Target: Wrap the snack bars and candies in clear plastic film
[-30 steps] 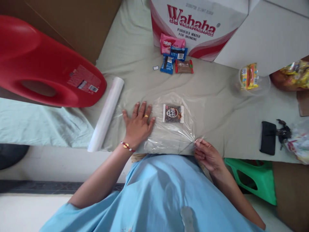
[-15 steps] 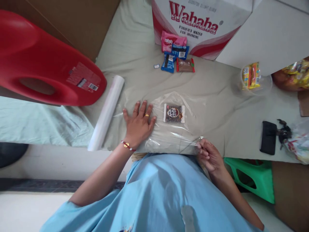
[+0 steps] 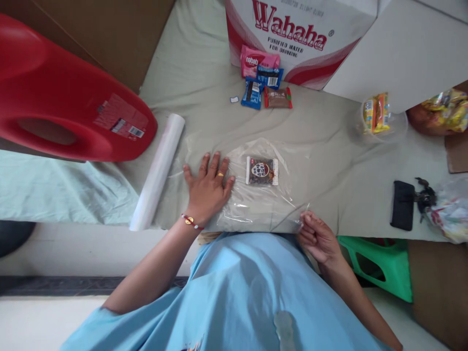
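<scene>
A sheet of clear plastic film (image 3: 256, 209) lies spread over the cloth in front of me. My left hand (image 3: 208, 187) presses flat on its left part, fingers spread. The near right corner of the film is pinched in my right hand (image 3: 317, 234), at the cloth's front edge. Between and beyond my hands, a small snack packet (image 3: 262, 171) with a dark middle and white ends rests on the film or under it; I cannot tell which. Left of my left hand lies a long white plastic roll (image 3: 158, 173).
A red jug (image 3: 120, 112) stands at the left, a Wahaha carton (image 3: 296, 39) at the back. Several snack packets (image 3: 252, 92) lie before the carton. To the right are a clear tub (image 3: 397, 127), a black phone (image 3: 402, 204), keys (image 3: 425, 197) and a plastic bag (image 3: 453, 209).
The view has shifted slightly. My left hand stays flat in place, and my right hand keeps its pinch on the film's corner with hardly any movement.
</scene>
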Available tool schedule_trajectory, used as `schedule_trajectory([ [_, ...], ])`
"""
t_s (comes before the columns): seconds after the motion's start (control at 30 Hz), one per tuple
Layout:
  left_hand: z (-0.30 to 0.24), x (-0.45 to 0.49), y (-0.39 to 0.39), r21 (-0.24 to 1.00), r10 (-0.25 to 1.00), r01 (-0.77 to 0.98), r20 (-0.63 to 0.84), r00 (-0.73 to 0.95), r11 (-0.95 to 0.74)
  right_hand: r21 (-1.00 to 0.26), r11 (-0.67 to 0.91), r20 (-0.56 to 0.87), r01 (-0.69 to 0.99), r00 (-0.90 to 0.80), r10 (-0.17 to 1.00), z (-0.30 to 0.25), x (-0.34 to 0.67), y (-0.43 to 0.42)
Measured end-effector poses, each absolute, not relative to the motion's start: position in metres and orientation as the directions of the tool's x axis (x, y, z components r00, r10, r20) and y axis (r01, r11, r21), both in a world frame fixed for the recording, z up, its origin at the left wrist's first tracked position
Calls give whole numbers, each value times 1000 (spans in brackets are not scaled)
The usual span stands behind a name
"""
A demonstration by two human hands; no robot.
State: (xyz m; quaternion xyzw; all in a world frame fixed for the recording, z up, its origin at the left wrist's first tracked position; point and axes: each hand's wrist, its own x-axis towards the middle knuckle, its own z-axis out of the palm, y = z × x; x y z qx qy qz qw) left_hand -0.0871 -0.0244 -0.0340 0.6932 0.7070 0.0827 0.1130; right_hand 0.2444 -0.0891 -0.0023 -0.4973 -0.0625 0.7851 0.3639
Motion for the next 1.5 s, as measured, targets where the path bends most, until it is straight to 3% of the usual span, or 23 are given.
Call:
schedule_trajectory([
  [0.17,-32,-88,-24,270,998,962,-64,-15,32,-546,-746,-784,-381,-82,616,-2,245,-96],
  [0.37,-29,-88,-24,279,996,959,-81,-21,43,-594,-781,-793,-193,-20,609,6,258,-91],
  [0.6,-30,-86,-24,284,996,957,-82,-38,60,-696,-691,-704,197,4,710,3,266,-88],
  [0.77,-33,-87,-23,301,998,952,-52,-38,52,-689,-389,-527,612,-55,848,9,289,-73],
  [0.9,-37,-92,-27,346,998,937,22,-53,42,-617,-163,-151,770,87,985,33,297,-35],
  [0.97,-41,-96,-33,357,992,934,113,-59,15,-619,-5,-14,786,-6,1000,42,280,-12],
  [1.03,-45,-100,-41,342,983,938,185,-3,-62,-614,241,66,752,-256,964,42,249,11],
  [1.1,-48,-103,-47,317,970,928,201,137,-197,-571,456,97,683,-495,863,36,211,32],
  [1.2,-49,-103,-47,311,919,865,152,363,-393,-439,651,51,620,-706,707,21,159,60],
  [1.33,-43,-99,-34,345,897,834,58,438,-430,-348,748,-50,565,-808,587,1,108,97],
  [1.5,-31,-92,-22,365,955,892,-20,294,-267,-450,651,-29,611,-739,673,-21,76,141],
])
